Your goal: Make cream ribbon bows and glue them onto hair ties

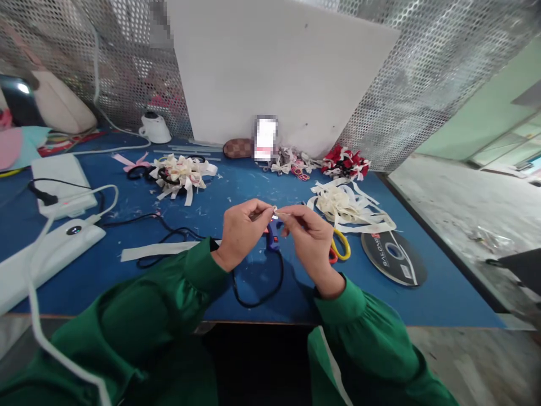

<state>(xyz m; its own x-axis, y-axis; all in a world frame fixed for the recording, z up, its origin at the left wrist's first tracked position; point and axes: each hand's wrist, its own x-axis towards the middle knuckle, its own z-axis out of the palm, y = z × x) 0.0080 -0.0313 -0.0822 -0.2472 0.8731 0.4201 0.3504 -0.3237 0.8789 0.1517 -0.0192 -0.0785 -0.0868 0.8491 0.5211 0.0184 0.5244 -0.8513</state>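
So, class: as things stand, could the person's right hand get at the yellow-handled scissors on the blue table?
Probably yes. The scissors lie just beside the right hand, partly hidden behind it, with nothing on top of them. But both the right hand and the left hand are pinching a small white piece, so it would have to let go first.

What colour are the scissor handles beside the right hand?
Yellow and red scissor handles, by the right hand; head view.

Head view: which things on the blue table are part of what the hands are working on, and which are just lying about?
In use:
left hand and right hand, pinching a small white ribbon piece
blue glue gun
cream ribbon strips

Lying about:
disc
scissors
red bows
finished cream bows
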